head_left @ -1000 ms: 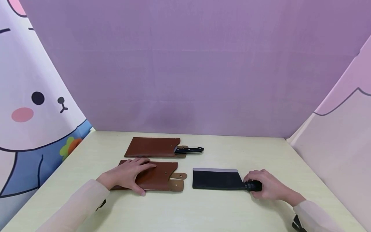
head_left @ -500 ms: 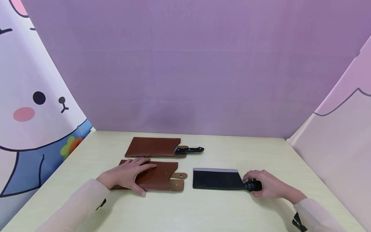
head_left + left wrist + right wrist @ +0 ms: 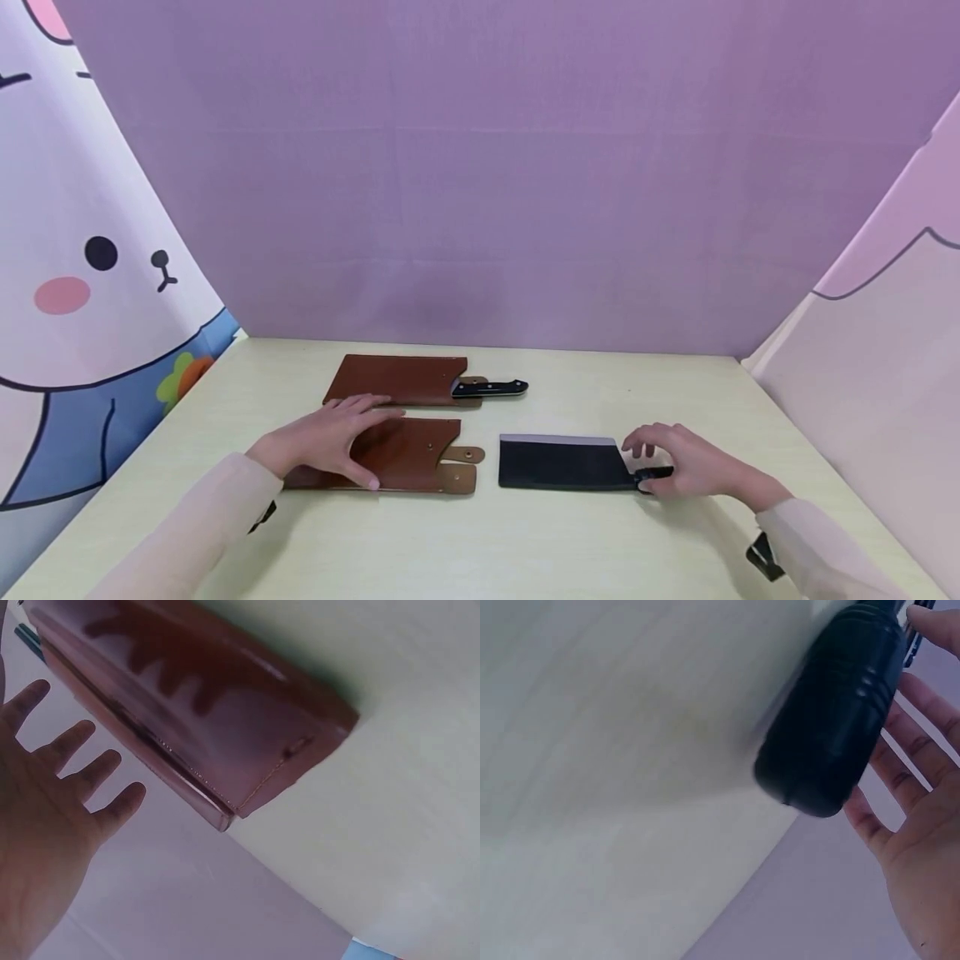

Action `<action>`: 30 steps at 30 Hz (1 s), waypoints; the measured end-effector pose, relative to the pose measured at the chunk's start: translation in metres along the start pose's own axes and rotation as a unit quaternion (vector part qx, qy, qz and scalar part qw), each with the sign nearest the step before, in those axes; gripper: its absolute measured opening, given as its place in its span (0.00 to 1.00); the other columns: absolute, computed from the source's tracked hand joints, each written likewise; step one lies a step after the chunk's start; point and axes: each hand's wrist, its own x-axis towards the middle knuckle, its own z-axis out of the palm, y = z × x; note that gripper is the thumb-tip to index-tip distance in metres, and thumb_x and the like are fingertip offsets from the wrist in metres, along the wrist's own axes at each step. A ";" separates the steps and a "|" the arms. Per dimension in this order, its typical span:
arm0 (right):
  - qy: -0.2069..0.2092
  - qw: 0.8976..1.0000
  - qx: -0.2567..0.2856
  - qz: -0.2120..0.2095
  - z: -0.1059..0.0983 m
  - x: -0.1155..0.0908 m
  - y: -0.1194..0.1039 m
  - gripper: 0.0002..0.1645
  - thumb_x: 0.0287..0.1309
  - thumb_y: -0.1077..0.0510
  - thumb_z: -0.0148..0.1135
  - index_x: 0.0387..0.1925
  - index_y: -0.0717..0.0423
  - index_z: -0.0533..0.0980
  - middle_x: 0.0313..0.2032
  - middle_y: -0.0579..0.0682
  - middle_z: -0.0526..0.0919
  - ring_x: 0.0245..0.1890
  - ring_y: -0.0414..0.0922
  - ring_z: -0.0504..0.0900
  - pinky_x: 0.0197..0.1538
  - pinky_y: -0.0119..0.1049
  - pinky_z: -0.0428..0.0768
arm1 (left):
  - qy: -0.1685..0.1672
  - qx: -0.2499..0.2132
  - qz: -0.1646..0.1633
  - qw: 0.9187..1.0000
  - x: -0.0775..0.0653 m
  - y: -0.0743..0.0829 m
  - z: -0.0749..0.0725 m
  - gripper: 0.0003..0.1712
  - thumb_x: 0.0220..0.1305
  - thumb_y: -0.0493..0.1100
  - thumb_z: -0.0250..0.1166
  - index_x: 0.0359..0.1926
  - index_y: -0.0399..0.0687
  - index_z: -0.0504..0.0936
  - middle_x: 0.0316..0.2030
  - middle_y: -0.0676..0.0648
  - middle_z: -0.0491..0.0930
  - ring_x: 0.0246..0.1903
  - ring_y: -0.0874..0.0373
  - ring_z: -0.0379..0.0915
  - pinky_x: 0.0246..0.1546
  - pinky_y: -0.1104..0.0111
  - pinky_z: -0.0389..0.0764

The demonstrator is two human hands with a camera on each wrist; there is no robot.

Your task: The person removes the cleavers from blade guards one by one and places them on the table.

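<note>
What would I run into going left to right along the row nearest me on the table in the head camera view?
Left hand → tan strap of the nearer brown sheath → cleaver's blade → right hand.

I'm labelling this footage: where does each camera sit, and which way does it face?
Head: on the head, facing forward and down at the table and cleaver; left hand, right hand, sleeves show.
Left wrist: on that wrist, facing the nearer sheath; left fingers show.
Right wrist: on that wrist, facing the cleaver's handle; right fingers show.
Head and right wrist share that handle.
</note>
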 end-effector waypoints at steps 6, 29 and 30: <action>0.005 1.000 -0.021 0.008 0.001 0.014 -0.005 0.23 0.41 0.57 0.70 0.43 0.56 0.75 0.34 0.42 0.79 0.33 0.37 0.76 0.36 0.34 0.71 | 0.007 -0.005 -0.009 1.000 0.007 -0.004 -0.001 0.55 0.39 0.73 0.65 0.67 0.59 0.58 0.66 0.41 0.56 0.65 0.42 0.52 0.57 0.41 0.56; -0.040 0.996 -0.031 0.069 0.027 0.092 -0.021 0.21 0.49 0.55 0.64 0.46 0.56 0.75 0.41 0.47 0.80 0.41 0.45 0.76 0.44 0.40 0.68 | 0.016 0.023 -0.060 0.998 0.034 -0.013 -0.009 0.49 0.45 0.68 0.65 0.66 0.55 0.62 0.63 0.40 0.62 0.61 0.40 0.58 0.54 0.39 0.60; -0.044 0.996 -0.031 0.070 0.028 0.096 -0.021 0.21 0.49 0.56 0.64 0.47 0.57 0.75 0.41 0.48 0.80 0.41 0.45 0.76 0.44 0.40 0.68 | 0.016 0.028 -0.062 0.998 0.035 -0.013 -0.010 0.48 0.45 0.67 0.65 0.66 0.54 0.62 0.63 0.40 0.62 0.61 0.40 0.59 0.54 0.39 0.61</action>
